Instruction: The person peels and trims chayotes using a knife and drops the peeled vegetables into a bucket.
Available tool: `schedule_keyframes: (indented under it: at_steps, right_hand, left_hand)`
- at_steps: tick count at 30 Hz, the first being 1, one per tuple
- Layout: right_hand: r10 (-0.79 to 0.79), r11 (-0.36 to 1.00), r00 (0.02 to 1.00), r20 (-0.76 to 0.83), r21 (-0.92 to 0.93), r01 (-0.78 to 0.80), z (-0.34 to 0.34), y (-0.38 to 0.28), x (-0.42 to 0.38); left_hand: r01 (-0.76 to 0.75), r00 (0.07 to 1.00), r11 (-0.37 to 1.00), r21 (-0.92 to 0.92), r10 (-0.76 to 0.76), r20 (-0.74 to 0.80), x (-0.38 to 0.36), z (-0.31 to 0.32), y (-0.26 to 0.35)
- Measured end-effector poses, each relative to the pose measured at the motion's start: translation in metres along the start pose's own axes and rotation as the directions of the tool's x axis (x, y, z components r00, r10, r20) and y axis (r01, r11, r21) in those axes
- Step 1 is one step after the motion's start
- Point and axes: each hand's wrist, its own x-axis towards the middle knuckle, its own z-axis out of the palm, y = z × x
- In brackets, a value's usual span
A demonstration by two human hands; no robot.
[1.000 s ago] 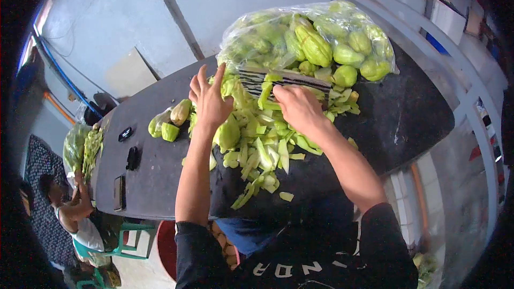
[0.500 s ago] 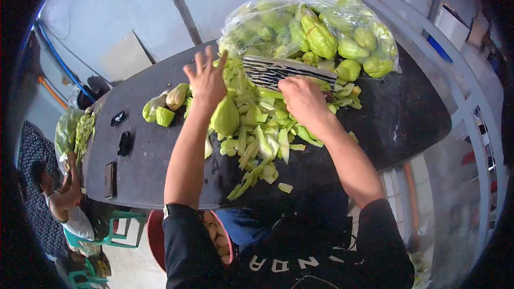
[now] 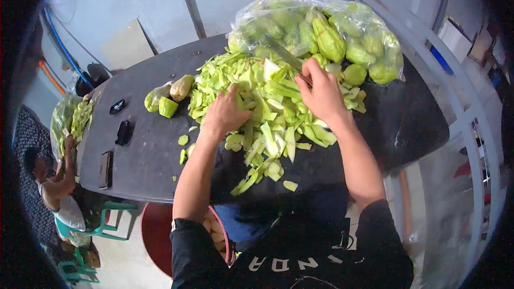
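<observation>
My right hand is closed around the handle of a broad-bladed knife. Its blade points up and left, in front of the bag of chayotes. My left hand lies on the heap of green peels and slices, thumb apart from the fingers; some fingertips are hidden among the pieces. Left of the heap sit a few chayotes and a cut green piece. A clear plastic bag full of whole chayotes stands behind the heap.
On the dark table lie small black objects and a dark rectangular case. Below its front edge is a red tub with pale pieces. Another person sits at the left beside a bag of greens. A metal railing runs along the right.
My left hand has come down onto the peels from its raised, spread pose. The whole chayote by my left forearm is no longer visible. The knife blade has turned from broadside to nearly edge-on.
</observation>
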Motion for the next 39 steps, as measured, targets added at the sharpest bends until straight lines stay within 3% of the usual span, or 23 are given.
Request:
schedule_keyframes:
  at_steps: [2, 4, 6, 8, 9, 10, 11, 12, 14, 15, 18, 20, 22, 23, 26, 28, 36, 39]
  right_hand:
    - [0.11, 0.97, 0.988, -0.112, 0.229, -0.082, -0.004, -0.006, 0.002]
    - [0.145, 0.98, 0.989, -0.017, 0.138, -0.141, -0.018, -0.011, 0.005]
    - [0.192, 0.975, 0.98, 0.058, -0.125, -0.184, -0.02, -0.003, 0.009]
    - [0.109, 0.986, 0.994, -0.027, -0.127, -0.112, -0.02, 0.001, 0.015]
    - [0.147, 0.979, 0.989, 0.009, -0.143, -0.145, -0.024, -0.005, 0.019]
    - [0.195, 0.97, 0.979, 0.051, -0.159, -0.185, -0.026, -0.008, 0.018]
    - [0.155, 0.98, 0.988, -0.006, -0.126, -0.154, -0.022, -0.003, 0.019]
    - [0.15, 0.981, 0.989, -0.002, -0.127, -0.149, -0.022, -0.006, 0.023]
    - [0.259, 0.965, 0.964, 0.052, 0.011, -0.26, -0.023, -0.014, 0.03]
    - [0.262, 0.965, 0.963, 0.064, 0.01, -0.263, -0.02, -0.017, 0.027]
    - [0.112, 0.994, 0.988, -0.106, -0.001, -0.113, -0.011, -0.03, 0.037]
    - [0.116, 0.993, 0.986, -0.122, 0.037, -0.112, -0.003, -0.042, 0.037]
    - [0.146, 0.983, 0.984, -0.104, 0.125, -0.133, 0.009, -0.049, 0.034]
    - [0.012, 0.995, 0.979, -0.205, 0.097, 0.008, 0.02, -0.043, 0.029]
    - [0.004, 0.986, 0.984, -0.178, 0.163, 0.026, 0.028, -0.056, 0.016]
    - [-0.057, 0.984, 0.977, -0.206, 0.155, 0.09, 0.026, -0.064, 0.008]
    - [-0.076, 0.981, 0.978, -0.195, 0.161, 0.109, 0.031, -0.07, 0.004]
    - [-0.038, 0.972, 0.969, -0.243, 0.216, 0.092, 0.022, -0.083, 0.0]
  left_hand:
    - [0.0, 1.0, 0.998, -0.056, -0.001, -0.013, 0.004, 0.001, -0.005]
    - [0.009, 1.0, 0.994, -0.11, -0.009, -0.004, 0.002, 0.002, -0.012]
    - [0.022, 0.998, 0.926, -0.378, -0.041, -0.043, 0.004, -0.004, -0.021]
    - [0.002, 0.991, 0.9, -0.435, -0.06, -0.12, 0.01, -0.007, -0.029]
    - [0.028, 0.987, 0.733, -0.68, -0.127, -0.095, 0.012, -0.012, -0.027]
    - [0.056, 0.982, 0.499, -0.865, -0.184, -0.042, 0.009, -0.014, -0.026]
    - [0.046, 0.981, 0.215, -0.976, -0.192, 0.004, 0.007, -0.015, -0.021]
    - [0.045, 0.981, 0.212, -0.976, -0.196, 0.003, 0.007, -0.022, -0.018]
    - [0.178, 0.973, -0.303, -0.936, -0.088, 0.213, 0.014, -0.033, -0.016]
    - [0.167, 0.977, -0.453, -0.876, -0.044, 0.209, 0.02, -0.035, -0.013]
    - [0.087, 0.988, -0.649, -0.756, -0.041, 0.149, 0.029, -0.051, 0.01]
    - [-0.022, 0.986, -0.729, -0.684, -0.128, 0.104, 0.039, -0.053, 0.021]
    - [-0.029, 0.979, -0.796, -0.605, -0.144, 0.144, 0.053, -0.048, 0.023]
    - [-0.024, 0.98, -0.796, -0.605, -0.138, 0.143, 0.059, -0.045, 0.025]
    - [-0.058, 0.988, -0.79, -0.611, -0.133, 0.078, 0.066, -0.038, 0.03]
    - [-0.117, 0.965, -0.711, -0.693, -0.246, 0.089, 0.068, -0.043, 0.04]
    - [-0.114, 0.991, -0.694, -0.711, -0.129, -0.032, 0.072, -0.048, 0.048]
    - [-0.151, 0.985, -0.683, -0.715, -0.165, -0.05, 0.069, -0.052, 0.054]
